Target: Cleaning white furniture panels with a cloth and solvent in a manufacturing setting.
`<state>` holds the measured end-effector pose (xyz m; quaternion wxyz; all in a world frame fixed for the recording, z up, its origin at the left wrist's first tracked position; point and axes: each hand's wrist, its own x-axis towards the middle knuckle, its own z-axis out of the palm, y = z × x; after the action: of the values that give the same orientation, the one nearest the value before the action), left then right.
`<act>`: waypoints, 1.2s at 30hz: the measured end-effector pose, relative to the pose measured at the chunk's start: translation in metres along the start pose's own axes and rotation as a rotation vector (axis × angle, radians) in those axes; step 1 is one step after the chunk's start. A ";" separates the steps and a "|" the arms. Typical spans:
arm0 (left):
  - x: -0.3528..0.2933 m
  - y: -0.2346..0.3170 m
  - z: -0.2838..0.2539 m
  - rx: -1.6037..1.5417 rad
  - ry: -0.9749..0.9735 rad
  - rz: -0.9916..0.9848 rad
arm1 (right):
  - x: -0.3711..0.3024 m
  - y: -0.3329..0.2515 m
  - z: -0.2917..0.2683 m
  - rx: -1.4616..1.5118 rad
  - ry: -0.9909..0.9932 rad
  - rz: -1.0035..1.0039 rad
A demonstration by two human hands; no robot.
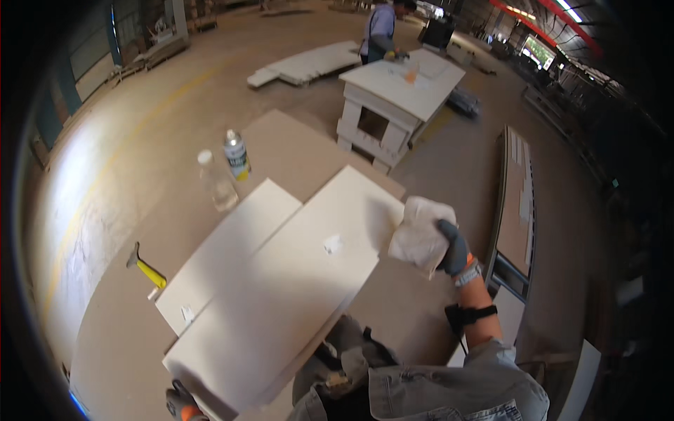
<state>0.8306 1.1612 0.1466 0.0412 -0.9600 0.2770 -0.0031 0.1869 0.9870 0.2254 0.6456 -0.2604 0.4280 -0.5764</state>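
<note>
My right hand [455, 247], in a dark glove with an orange cuff, grips a bunched white cloth [423, 235] at the far right corner of a long white board [281, 266]. At the board's near left end my left hand [181, 401], also gloved, is closed on the edge; its lower part is cut off by the picture's rim. A second white board [232, 242] lies alongside, to the left. Both carry a small white label, and they rest on a larger brownish sheet [281, 144].
Left of the boards stand a clear bottle [218, 184] and a spray can [237, 156]; a yellow-handled scraper-like tool [149, 272] lies nearer. Farther off, a person [380, 31] works at a white-topped bench [404, 81]. A long rack with panels [516, 203] stands to the right.
</note>
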 end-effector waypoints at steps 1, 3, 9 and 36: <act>-0.003 0.030 -0.021 -0.106 0.043 0.088 | -0.005 -0.009 -0.017 -0.055 0.093 -0.103; -0.014 0.065 -0.040 -0.578 0.075 0.316 | 0.018 -0.011 -0.048 0.065 0.075 -0.301; -0.096 0.238 -0.045 -0.428 0.107 0.906 | 0.048 -0.007 -0.053 -0.021 0.344 -0.417; -0.147 0.326 0.001 -0.309 0.086 0.887 | 0.269 0.133 0.066 -2.038 -0.108 -0.432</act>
<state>0.5335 0.9646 0.1214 -0.1163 -0.7430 0.6589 0.0161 0.3043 0.7434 0.0799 0.0215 -0.7782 0.6268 -0.0329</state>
